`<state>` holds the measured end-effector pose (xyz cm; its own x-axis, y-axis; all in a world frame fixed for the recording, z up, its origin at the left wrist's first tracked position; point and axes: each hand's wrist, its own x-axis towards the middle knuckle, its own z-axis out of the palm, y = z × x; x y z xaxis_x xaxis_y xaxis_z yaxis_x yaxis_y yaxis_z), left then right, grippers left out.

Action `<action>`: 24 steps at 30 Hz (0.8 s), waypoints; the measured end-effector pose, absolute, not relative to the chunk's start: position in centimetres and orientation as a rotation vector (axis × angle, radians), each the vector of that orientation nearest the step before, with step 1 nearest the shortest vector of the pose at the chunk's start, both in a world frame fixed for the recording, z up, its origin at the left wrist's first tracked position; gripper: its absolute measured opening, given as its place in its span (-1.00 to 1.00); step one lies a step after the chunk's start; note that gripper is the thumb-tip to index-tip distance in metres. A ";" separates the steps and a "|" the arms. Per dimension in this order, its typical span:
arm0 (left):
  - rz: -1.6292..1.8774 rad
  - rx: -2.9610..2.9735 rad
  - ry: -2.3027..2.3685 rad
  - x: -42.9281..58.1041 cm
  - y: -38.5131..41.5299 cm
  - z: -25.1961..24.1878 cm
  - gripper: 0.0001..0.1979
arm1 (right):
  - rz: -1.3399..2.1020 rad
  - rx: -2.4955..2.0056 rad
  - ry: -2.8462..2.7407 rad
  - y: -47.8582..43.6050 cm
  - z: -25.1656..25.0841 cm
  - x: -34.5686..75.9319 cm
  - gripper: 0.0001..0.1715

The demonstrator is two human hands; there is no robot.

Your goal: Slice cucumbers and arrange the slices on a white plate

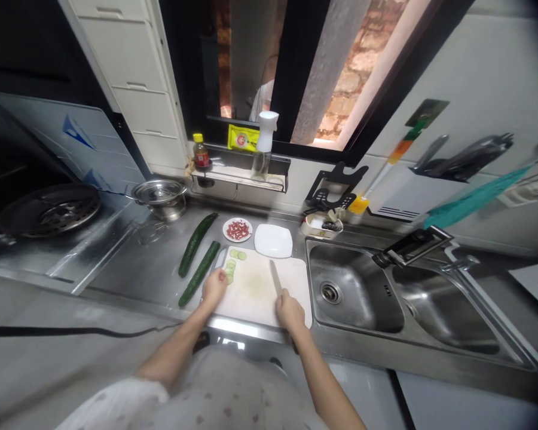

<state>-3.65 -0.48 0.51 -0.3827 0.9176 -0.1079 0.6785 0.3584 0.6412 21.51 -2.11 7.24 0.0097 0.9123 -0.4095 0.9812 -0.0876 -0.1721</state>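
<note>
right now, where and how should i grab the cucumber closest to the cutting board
Grip the cucumber around its middle, probably best from above with the left hand, fingers across its width: it is long and slim, lying slanted on the counter, with a gap between it and the other cucumber for fingertips.

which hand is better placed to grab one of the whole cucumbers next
Probably the left hand, by some slices at the left edge of the cutting board and close to the nearer cucumber. The right hand holds the knife and is farther away.
</note>
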 end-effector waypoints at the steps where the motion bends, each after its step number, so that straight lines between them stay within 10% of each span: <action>1: 0.696 1.394 2.181 -3.7 -0.6 0.5 -0.88 | -0.635 2.112 2.008 -2.1 7.3 21.5 -0.56; 24: 0.591 1.611 2.157 -1.5 3.4 2.2 -0.77 | -0.652 2.116 2.008 -2.2 7.0 21.6 -0.61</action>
